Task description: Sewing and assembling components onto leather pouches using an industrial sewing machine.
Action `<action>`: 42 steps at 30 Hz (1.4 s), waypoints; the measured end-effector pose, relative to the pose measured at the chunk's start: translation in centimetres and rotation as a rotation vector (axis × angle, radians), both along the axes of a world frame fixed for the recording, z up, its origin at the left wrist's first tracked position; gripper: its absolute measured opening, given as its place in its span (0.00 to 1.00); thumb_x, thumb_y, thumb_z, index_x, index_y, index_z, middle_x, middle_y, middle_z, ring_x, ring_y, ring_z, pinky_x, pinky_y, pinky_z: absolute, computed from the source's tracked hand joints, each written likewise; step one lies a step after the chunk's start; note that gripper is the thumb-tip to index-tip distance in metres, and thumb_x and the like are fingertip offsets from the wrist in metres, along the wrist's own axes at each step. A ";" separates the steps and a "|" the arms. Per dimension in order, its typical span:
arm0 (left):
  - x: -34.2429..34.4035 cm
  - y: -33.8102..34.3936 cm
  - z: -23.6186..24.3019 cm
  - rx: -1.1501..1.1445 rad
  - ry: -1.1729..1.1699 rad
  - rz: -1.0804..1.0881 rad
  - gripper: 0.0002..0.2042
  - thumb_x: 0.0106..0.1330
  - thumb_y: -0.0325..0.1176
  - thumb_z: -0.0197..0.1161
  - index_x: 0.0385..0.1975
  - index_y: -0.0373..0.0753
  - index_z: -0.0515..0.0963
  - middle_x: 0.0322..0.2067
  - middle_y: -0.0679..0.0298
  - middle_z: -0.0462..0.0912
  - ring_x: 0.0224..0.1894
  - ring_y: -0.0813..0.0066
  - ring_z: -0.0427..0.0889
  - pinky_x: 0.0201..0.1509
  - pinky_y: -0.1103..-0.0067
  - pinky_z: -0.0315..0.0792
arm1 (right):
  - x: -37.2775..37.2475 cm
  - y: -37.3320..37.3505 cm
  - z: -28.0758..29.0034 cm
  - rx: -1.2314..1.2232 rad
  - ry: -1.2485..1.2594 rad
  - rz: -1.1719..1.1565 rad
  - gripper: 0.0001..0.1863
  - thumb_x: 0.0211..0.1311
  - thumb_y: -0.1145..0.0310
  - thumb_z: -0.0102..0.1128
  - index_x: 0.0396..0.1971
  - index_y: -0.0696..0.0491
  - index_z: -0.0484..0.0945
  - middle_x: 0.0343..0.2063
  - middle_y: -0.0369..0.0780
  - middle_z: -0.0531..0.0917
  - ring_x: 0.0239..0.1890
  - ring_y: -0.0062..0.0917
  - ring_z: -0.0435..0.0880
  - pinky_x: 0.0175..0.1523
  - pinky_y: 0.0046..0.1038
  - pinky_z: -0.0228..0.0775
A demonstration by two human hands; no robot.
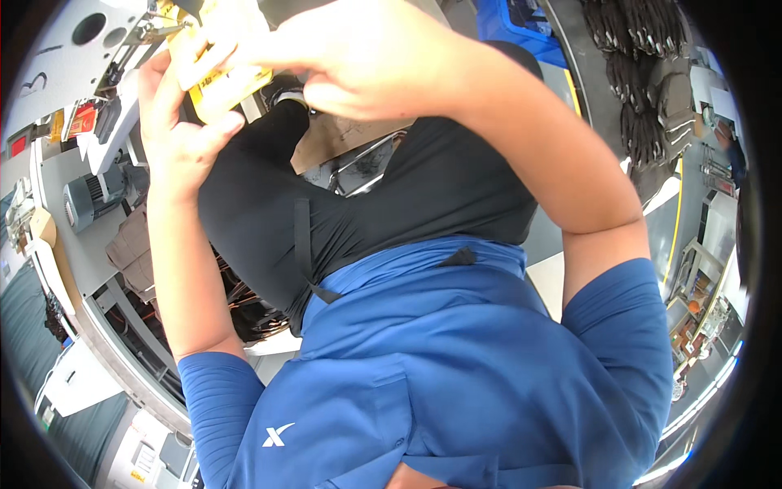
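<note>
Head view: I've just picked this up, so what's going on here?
A person in a blue shirt has both bare hands up on a yellow thing at the top of the view. The left hand is at its left side, and the right hand comes in from the right. Glare washes it out, so I can't tell what it is or how firmly each hand grips it. A blue crate stands beyond the right forearm.

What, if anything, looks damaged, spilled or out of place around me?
Nothing plainly stands out. Your left hand and right hand are at a bright yellow piece, too washed out by glare to judge for damage. No spill shows; the dark bundles at right are gathered together.
</note>
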State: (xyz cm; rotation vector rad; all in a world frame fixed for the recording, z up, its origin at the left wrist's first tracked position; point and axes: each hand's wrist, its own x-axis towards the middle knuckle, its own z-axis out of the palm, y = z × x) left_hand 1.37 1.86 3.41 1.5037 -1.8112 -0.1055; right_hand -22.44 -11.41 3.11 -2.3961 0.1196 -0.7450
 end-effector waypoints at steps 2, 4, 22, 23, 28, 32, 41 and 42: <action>-0.2 0.3 0.0 -0.006 -0.010 0.017 0.38 0.46 0.59 0.77 0.57 0.42 0.82 0.57 0.53 0.74 0.61 0.56 0.73 0.68 0.62 0.67 | -0.1 0.0 -0.4 -0.218 -0.120 -0.084 0.19 0.54 0.68 0.59 0.48 0.39 0.84 0.27 0.39 0.86 0.27 0.37 0.85 0.32 0.38 0.79; -0.5 0.1 -0.3 -0.016 -0.046 0.048 0.35 0.46 0.55 0.76 0.55 0.42 0.83 0.55 0.53 0.74 0.59 0.55 0.74 0.66 0.62 0.68 | -0.8 0.2 0.6 -0.210 -0.007 -0.075 0.22 0.54 0.67 0.60 0.51 0.39 0.83 0.25 0.37 0.84 0.27 0.34 0.85 0.32 0.36 0.78; -5.1 3.0 -1.1 -0.134 0.000 0.277 0.19 0.54 0.39 0.74 0.43 0.37 0.82 0.39 0.56 0.72 0.42 0.56 0.73 0.49 0.64 0.71 | -8.2 -29.2 -1.9 -0.328 0.459 -0.859 0.13 0.61 0.69 0.53 0.39 0.56 0.85 0.39 0.55 0.85 0.45 0.51 0.85 0.54 0.48 0.74; -5.8 3.3 -1.6 -0.164 0.079 0.324 0.17 0.54 0.36 0.74 0.42 0.37 0.82 0.38 0.57 0.73 0.41 0.57 0.74 0.47 0.65 0.72 | -7.3 -29.7 -2.3 -0.331 0.467 -0.805 0.13 0.61 0.70 0.53 0.40 0.56 0.85 0.38 0.56 0.85 0.45 0.51 0.85 0.55 0.49 0.74; -6.9 3.6 -2.6 -0.257 0.044 0.301 0.18 0.54 0.32 0.73 0.46 0.39 0.82 0.40 0.57 0.74 0.42 0.58 0.75 0.48 0.66 0.72 | -8.3 -35.0 -6.3 -0.411 0.628 -0.935 0.13 0.60 0.69 0.54 0.38 0.57 0.85 0.36 0.58 0.85 0.43 0.50 0.86 0.52 0.49 0.77; -6.5 4.3 -2.4 -0.238 -0.013 0.296 0.22 0.56 0.33 0.72 0.51 0.38 0.80 0.44 0.55 0.75 0.44 0.57 0.75 0.49 0.66 0.73 | -5.4 -31.5 -4.2 -0.320 0.593 -1.052 0.13 0.60 0.69 0.55 0.32 0.61 0.84 0.35 0.59 0.85 0.42 0.52 0.86 0.50 0.50 0.78; -6.8 3.8 -3.6 -0.272 0.082 0.279 0.25 0.49 0.32 0.75 0.50 0.40 0.81 0.42 0.58 0.73 0.42 0.58 0.76 0.47 0.66 0.73 | -7.9 -21.2 1.4 -0.064 0.185 -1.076 0.12 0.61 0.68 0.67 0.39 0.61 0.85 0.35 0.49 0.89 0.40 0.36 0.90 0.50 0.33 0.79; -6.8 3.6 -3.7 -0.288 0.072 0.268 0.25 0.49 0.30 0.74 0.51 0.40 0.79 0.43 0.56 0.74 0.43 0.58 0.76 0.47 0.66 0.73 | -8.3 -19.4 1.3 0.190 0.032 -0.977 0.12 0.63 0.69 0.67 0.41 0.61 0.84 0.36 0.46 0.89 0.41 0.31 0.89 0.51 0.30 0.78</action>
